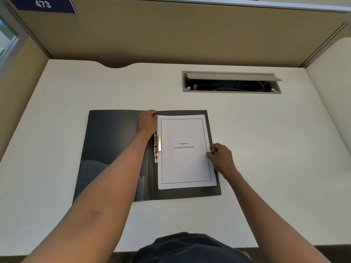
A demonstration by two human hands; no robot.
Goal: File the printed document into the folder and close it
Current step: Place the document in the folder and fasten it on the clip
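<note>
A black folder (114, 141) lies open flat on the white desk (266, 149). The printed document (185, 164), a white stack titled "Chapter 6 Learning Experience", rests on the folder's right half. A metal clip (156, 149) runs along the spine at the paper's left edge. My left hand (147, 122) sits at the top of the spine, fingers curled on the upper end of the clip lever. My right hand (222, 158) pinches the document's right edge at mid height.
An open cable hatch (231, 82) is set into the desk at the back right. Beige partition walls (171, 35) enclose the desk on three sides, with a blue sign reading 473 (43, 4) at the top left.
</note>
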